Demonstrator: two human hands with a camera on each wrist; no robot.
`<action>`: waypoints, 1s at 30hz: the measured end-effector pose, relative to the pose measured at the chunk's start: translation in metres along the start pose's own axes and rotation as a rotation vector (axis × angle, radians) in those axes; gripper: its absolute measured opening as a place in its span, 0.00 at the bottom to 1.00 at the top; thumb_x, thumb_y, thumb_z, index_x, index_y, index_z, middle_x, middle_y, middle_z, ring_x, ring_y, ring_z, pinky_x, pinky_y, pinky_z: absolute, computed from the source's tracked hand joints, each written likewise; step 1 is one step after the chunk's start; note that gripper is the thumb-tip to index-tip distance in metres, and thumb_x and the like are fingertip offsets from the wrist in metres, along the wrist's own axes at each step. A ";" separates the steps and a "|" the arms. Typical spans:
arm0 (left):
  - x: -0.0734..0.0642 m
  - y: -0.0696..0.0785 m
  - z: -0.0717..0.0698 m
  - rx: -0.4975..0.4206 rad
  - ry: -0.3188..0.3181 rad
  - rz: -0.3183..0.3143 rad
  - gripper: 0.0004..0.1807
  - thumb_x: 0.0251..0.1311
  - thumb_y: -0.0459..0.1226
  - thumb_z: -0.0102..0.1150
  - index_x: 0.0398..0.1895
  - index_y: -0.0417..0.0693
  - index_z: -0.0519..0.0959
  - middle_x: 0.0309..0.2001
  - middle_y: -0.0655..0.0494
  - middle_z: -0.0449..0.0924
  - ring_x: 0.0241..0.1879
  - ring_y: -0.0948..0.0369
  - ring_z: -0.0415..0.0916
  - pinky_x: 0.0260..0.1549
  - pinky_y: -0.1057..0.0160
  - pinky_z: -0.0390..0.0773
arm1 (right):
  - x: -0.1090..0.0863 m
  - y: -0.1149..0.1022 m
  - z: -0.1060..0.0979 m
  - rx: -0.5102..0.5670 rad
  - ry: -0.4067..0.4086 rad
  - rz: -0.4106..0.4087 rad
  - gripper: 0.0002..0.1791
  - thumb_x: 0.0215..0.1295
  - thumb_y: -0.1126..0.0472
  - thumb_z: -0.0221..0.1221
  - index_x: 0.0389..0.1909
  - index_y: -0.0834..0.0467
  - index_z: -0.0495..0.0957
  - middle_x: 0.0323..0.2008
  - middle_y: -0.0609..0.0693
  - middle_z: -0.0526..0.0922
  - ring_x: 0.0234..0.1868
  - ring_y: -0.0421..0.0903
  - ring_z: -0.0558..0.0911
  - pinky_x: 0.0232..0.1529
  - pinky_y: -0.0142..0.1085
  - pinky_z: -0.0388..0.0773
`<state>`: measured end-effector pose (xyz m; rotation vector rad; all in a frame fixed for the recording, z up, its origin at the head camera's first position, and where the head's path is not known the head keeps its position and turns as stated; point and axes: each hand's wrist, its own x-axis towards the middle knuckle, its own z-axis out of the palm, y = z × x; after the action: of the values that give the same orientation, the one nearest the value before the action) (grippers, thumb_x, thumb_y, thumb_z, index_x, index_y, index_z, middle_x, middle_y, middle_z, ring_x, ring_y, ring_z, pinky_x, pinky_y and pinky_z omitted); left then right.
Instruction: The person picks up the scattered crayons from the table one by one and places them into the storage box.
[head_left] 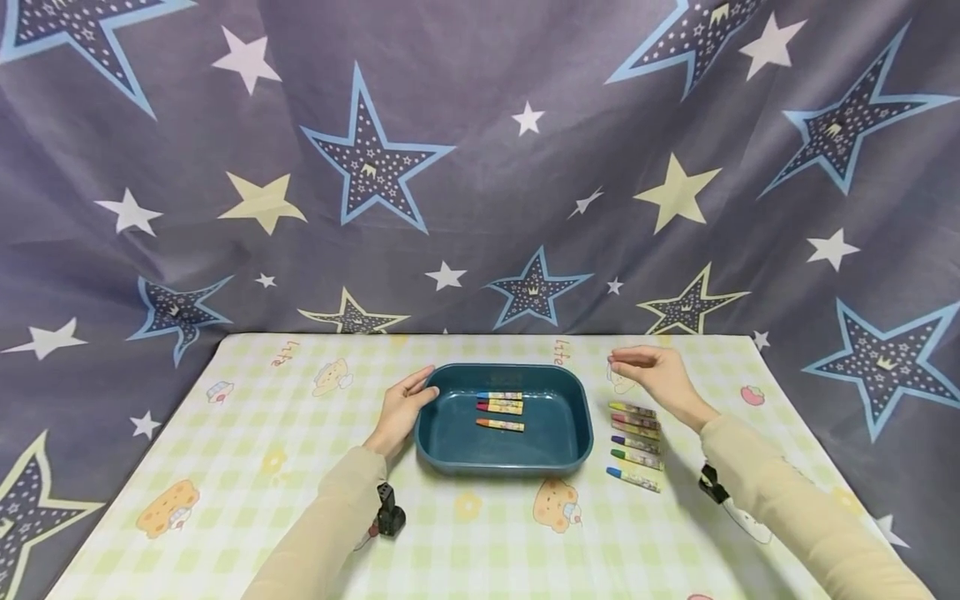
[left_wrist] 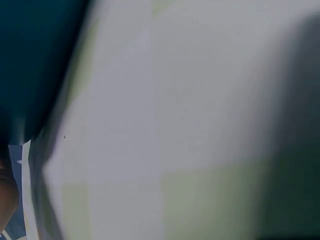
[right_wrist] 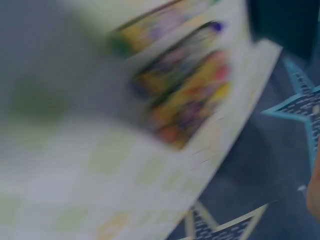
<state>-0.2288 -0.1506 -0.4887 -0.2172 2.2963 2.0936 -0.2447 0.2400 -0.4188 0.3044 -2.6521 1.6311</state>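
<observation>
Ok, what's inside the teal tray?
The teal tray holds a blue-tipped crayon, at least one reddish-tipped crayon beside it, and an orange-tipped crayon nearer the person. The tray floor beneath them is covered.

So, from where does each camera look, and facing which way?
Head: on the head, forward and down at tray and crayons; left hand, right hand, sleeves show.
Left wrist: on that wrist, facing tablecloth and tray; hand partly shows, lower left.
Right wrist: on that wrist, facing crayons and curtain; hand partly shows, far right.
Head and right wrist both show crayons.
</observation>
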 end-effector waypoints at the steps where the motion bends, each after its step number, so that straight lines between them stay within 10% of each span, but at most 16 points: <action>1: -0.001 0.000 0.000 0.003 0.003 -0.004 0.26 0.57 0.36 0.56 0.62 0.49 0.70 0.61 0.47 0.69 0.65 0.54 0.61 0.62 0.56 0.64 | -0.001 0.006 -0.003 0.001 -0.005 0.006 0.21 0.58 0.55 0.62 0.48 0.65 0.78 0.45 0.59 0.82 0.37 0.30 0.82 0.41 0.24 0.77; 13: 0.000 0.000 -0.001 0.023 -0.001 0.004 0.26 0.57 0.37 0.57 0.61 0.51 0.70 0.63 0.49 0.67 0.66 0.54 0.59 0.62 0.55 0.64 | -0.018 0.069 -0.016 -0.153 -0.092 0.089 0.18 0.58 0.60 0.61 0.47 0.66 0.78 0.44 0.61 0.82 0.41 0.44 0.83 0.40 0.26 0.78; 30: -0.012 0.018 -0.002 -0.020 -0.044 -0.012 0.26 0.59 0.33 0.55 0.63 0.44 0.68 0.65 0.43 0.63 0.67 0.51 0.55 0.64 0.54 0.61 | -0.021 0.089 -0.008 -0.212 -0.053 0.044 0.12 0.57 0.64 0.61 0.42 0.63 0.82 0.38 0.59 0.84 0.30 0.37 0.82 0.29 0.28 0.79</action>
<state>-0.2191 -0.1499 -0.4695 -0.1834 2.2448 2.0952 -0.2402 0.2894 -0.4959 0.2901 -2.8580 1.3533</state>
